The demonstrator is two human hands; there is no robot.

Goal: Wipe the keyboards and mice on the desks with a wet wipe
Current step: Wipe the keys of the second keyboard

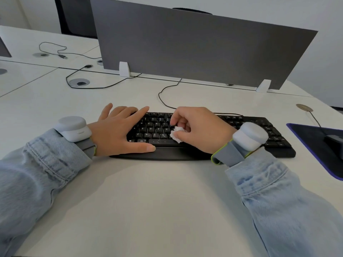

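A white desk (148, 191) runs up to a grey divider panel (194, 49) along its back edge, with more white desks beyond to the left. A black keyboard (241, 130) lies near the middle of the desk, its cable (163, 97) looping toward the back edge. At the right edge a dark mouse pad (311, 145) is cut off by the frame, and the dark object on it, probably a mouse (334, 143), is only partly seen. The left hand (118, 130) lies flat on the keyboard's left end, fingers spread and straight. The right hand (196, 127) is curled, pinching a crumpled white wipe (176, 134) against the middle keys. Both wrists wear grey bands over denim sleeves.
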